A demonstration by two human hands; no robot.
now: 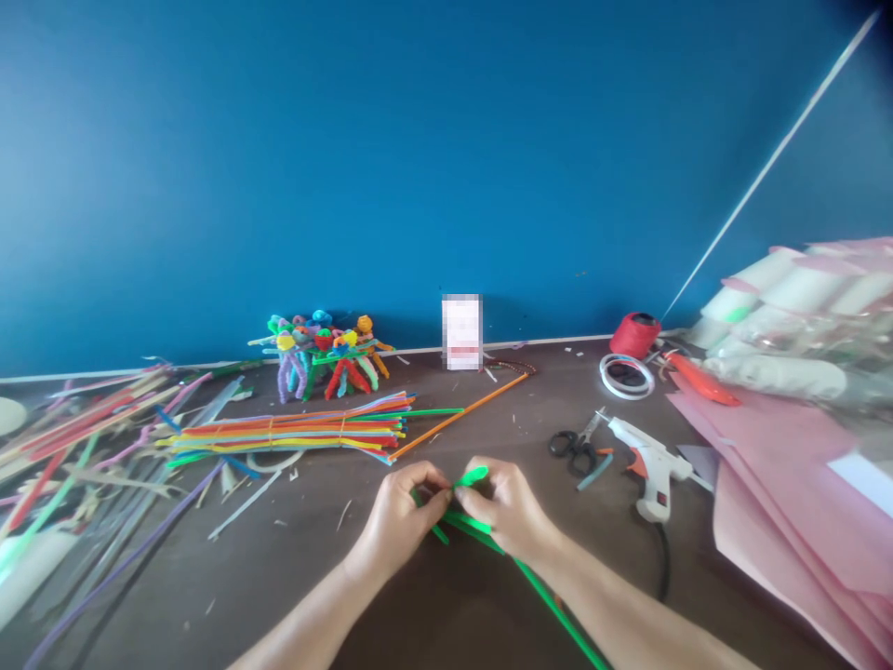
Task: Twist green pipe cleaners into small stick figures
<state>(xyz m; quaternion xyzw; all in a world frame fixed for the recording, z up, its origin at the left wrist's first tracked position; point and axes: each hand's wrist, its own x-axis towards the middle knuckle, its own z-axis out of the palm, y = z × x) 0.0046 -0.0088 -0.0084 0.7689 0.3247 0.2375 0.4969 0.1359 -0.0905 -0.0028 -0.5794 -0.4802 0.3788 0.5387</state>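
Note:
Both my hands meet low in the middle of the head view, pinching a bright green pipe cleaner (pixel 476 475). My left hand (pixel 409 502) grips it between thumb and forefinger, with a short green end sticking out below. My right hand (pixel 507 507) pinches it close beside, and a looped green piece rises above the thumb. A long green length runs down to the lower right under my right forearm. The exact bend between the fingertips is hidden. Just beyond my hands lies a single orange pipe cleaner (pixel 460 416).
A bundle of coloured pipe cleaners (pixel 293 433) lies left, with small pipe-cleaner figures (pixel 327 358) behind. Scissors (pixel 580 448), a glue gun (pixel 648 465), a white ring (pixel 606 380) and red thread spool (pixel 634 335) are right, beside pink sheets (pixel 760 502). Loose strips (pixel 84 456) clutter the far left.

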